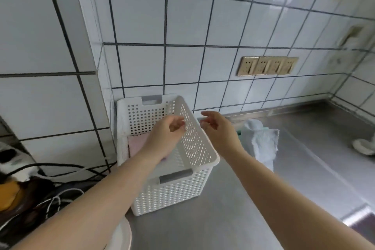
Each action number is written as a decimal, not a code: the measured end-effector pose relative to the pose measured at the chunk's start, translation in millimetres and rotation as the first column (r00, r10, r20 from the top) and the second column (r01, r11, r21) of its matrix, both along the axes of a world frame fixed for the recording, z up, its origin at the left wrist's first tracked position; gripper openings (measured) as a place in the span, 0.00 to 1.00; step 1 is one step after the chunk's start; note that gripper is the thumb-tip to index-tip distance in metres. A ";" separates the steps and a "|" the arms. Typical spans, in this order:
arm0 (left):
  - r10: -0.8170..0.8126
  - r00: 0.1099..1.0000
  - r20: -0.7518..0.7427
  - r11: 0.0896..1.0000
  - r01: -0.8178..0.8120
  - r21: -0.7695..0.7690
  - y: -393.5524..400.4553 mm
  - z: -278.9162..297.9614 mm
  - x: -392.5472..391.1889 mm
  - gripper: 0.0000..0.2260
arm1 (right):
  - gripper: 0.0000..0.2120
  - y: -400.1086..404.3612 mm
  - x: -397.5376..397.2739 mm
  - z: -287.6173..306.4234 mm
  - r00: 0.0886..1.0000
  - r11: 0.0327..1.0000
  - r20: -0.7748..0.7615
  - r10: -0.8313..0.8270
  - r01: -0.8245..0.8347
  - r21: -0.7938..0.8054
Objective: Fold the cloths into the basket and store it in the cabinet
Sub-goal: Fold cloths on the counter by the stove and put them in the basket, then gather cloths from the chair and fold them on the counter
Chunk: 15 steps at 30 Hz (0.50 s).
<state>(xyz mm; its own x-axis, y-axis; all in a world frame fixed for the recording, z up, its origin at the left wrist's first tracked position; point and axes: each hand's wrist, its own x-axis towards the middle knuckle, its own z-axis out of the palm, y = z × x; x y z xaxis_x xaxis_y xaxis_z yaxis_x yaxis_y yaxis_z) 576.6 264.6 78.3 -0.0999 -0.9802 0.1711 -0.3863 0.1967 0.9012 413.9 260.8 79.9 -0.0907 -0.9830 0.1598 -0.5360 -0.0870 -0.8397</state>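
Basket (162,148), frame centre, already held a pink cloth (136,144); white cloth (261,144) remained unfolded; both hands were seen empty, fingers relaxed.

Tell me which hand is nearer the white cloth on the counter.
Right. The right hand hovers just left of the white cloth; the left hand is farther left, over the basket.

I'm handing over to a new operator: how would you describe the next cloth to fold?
Start at the white perforated basket against the tiled corner. Just right of it, on the steel counter, lies a crumpled pale blue-white cloth. Unlike the pink cloth already inside the basket, it's loose and unfolded.
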 end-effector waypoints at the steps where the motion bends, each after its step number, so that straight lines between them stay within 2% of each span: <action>1: -0.043 0.999 -0.005 0.999 0.043 -0.017 12.0 3.9 -3.2 0.11 | 0.14 20.0 -5.0 1.2 0.999 0.999 0.001 -0.046 0.046 -0.005; 8: -0.341 0.936 -0.090 0.940 0.337 -0.055 94.1 13.8 -48.9 0.08 | 0.11 151.1 -40.8 -12.8 0.953 0.953 0.051 -0.297 0.299 -0.036; 11: -0.477 0.874 -0.093 0.879 0.473 -0.055 132.8 6.4 -75.9 0.08 | 0.12 210.8 -64.5 -21.4 0.919 0.921 0.076 -0.388 0.390 -0.015; 15: -0.643 0.757 -0.116 0.759 0.651 0.036 191.9 -20.3 -118.9 0.09 | 0.12 314.3 -102.1 -43.4 0.818 0.821 0.075 -0.571 0.570 0.037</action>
